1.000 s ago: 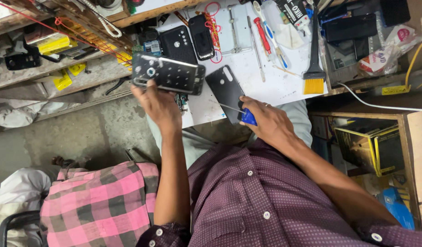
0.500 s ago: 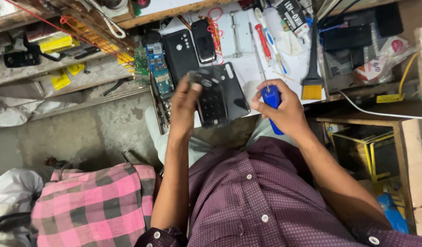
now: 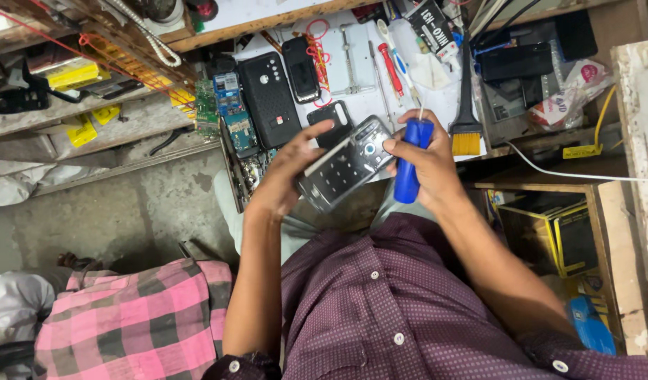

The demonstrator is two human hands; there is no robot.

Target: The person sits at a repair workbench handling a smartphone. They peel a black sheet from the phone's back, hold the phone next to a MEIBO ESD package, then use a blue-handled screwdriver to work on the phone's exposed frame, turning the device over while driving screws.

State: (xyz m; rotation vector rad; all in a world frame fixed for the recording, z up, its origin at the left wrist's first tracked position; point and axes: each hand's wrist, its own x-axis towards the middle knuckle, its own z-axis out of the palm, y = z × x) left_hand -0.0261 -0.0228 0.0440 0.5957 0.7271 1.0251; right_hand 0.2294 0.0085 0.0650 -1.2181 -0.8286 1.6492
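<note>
My left hand (image 3: 289,176) grips a grey keypad phone frame (image 3: 345,165), held tilted over my lap in front of the workbench. My right hand (image 3: 426,162) is closed around a blue-handled screwdriver (image 3: 410,160), its thin metal shaft pointing up, and one finger of this hand touches the phone frame's right end. Both hands meet at the middle of the view, just below the white work mat (image 3: 359,77).
On the mat lie a black phone body (image 3: 270,98), a smaller black phone (image 3: 300,69), a black back cover (image 3: 336,121), green circuit boards (image 3: 229,112), a red-handled tool (image 3: 390,68) and a yellow-bristled brush (image 3: 466,116). A pink checked cloth (image 3: 137,320) is at lower left.
My left hand brought the phone frame from the far left to the centre and tilted it. My right hand lifted the blue screwdriver upright and closer to the frame.
</note>
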